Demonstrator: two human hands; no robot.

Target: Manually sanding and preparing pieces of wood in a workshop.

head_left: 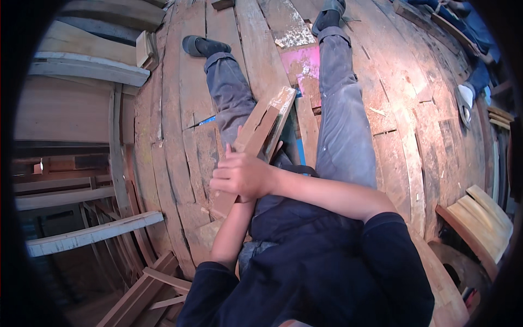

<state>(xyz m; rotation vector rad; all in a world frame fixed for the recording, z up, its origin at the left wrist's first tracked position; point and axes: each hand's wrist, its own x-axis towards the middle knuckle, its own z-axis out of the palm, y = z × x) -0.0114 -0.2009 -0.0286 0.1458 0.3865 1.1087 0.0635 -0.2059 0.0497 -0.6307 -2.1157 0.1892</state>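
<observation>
A wooden piece of joined boards (259, 128), with pale flaking patches at its top end, lies slanted over my lap between my legs. My right hand (239, 177) is closed around its lower part, its forearm crossing my body from the right. My left hand (233, 143) is mostly hidden beneath the wood and my right hand; some of its fingers show at the wood's edges, gripping it.
I sit on worn floor planks (180, 109) with pink and blue patches. Stacked timber and frames (92, 234) line the left. Curved wooden pieces (474, 223) lie at the lower right. Another person's leg and shoe (471, 95) show at the upper right.
</observation>
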